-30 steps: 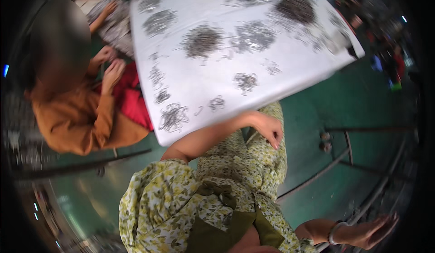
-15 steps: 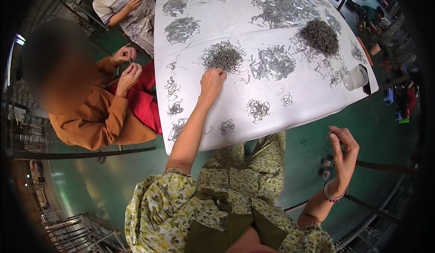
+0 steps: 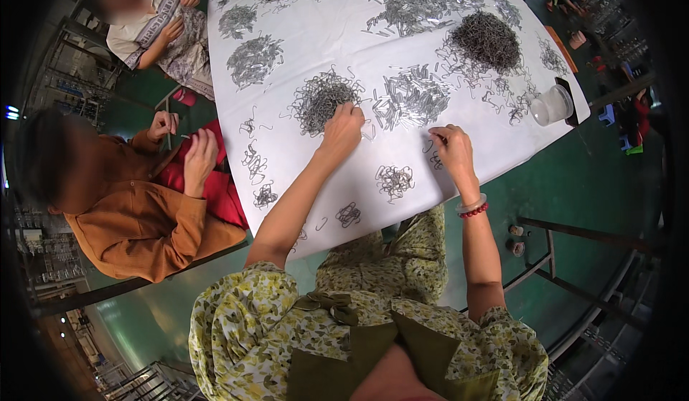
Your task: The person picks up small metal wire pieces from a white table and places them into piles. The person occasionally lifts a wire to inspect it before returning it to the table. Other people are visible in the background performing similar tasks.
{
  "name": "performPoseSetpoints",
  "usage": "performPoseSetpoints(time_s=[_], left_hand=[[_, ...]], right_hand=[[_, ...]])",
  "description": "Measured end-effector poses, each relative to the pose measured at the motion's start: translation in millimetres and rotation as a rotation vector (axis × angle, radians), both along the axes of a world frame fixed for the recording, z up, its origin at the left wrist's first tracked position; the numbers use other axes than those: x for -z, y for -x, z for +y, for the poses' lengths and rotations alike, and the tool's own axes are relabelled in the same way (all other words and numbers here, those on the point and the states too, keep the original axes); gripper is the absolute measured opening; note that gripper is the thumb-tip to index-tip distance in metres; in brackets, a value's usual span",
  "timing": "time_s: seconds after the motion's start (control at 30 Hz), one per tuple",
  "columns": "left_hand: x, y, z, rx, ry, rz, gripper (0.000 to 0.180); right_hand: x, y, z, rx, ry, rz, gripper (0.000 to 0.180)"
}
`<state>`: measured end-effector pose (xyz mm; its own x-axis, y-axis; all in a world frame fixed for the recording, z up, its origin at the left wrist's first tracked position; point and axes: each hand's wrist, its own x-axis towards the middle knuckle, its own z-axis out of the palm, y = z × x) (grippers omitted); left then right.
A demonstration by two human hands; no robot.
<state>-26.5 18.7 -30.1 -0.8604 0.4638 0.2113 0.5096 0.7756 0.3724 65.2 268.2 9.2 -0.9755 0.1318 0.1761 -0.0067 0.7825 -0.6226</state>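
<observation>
My left hand (image 3: 343,129) reaches across the white table (image 3: 495,157), fingers curled into the near edge of a grey pile of tangled wire hooks (image 3: 316,103). Farther right, my right hand (image 3: 453,151) rests on the cloth, with a bracelet on its wrist. Its thumb and forefinger pinch a thin wire piece (image 3: 433,140). Between the two hands lies a spread of short silver metal pieces (image 3: 410,98). Small bundles of hooks (image 3: 394,181) sit nearer the table's front edge.
A dark heap of wire (image 3: 486,40) and a clear plastic cup (image 3: 551,104) stand at the right of the table. A person in an orange top (image 3: 143,221) sits close on my left, another person (image 3: 154,31) beyond. A metal frame (image 3: 574,257) stands on the green floor.
My right hand has come down from beside my lap onto the table and pinches a wire piece. My left hand stays at the hook pile. The view has tilted toward the table.
</observation>
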Motion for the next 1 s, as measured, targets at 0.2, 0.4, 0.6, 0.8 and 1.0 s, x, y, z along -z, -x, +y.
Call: performPoseSetpoints(time_s=[0.2,0.4,0.6,0.8,1.0], left_hand=[[-39.1,-44.6,-10.0,-0.147,-0.533,-0.358,0.014],[-55.6,-104.3,5.6,-0.141,-0.732,-0.645,0.014],[-81.2,-99.3,19.3,-0.094,-1.009,-0.853,0.013],[-101.1,-101.9,38.1,-0.037,-1.085,-0.874,0.014],[-120.5,-114.1,42.9,-0.008,-1.154,-0.983,0.014]], right_hand=[[25.3,35.9,-25.2,-0.043,-0.061,0.085,0.009],[40.1,50.5,-34.0,-0.104,-0.255,0.051,0.005],[19.0,45.5,-36.3,-0.132,-0.206,0.007,0.010],[-13.8,2.3,-23.7,-0.075,0.333,-0.074,0.007],[-35.6,-42.1,-22.3,-0.042,1.285,-0.212,0.015]])
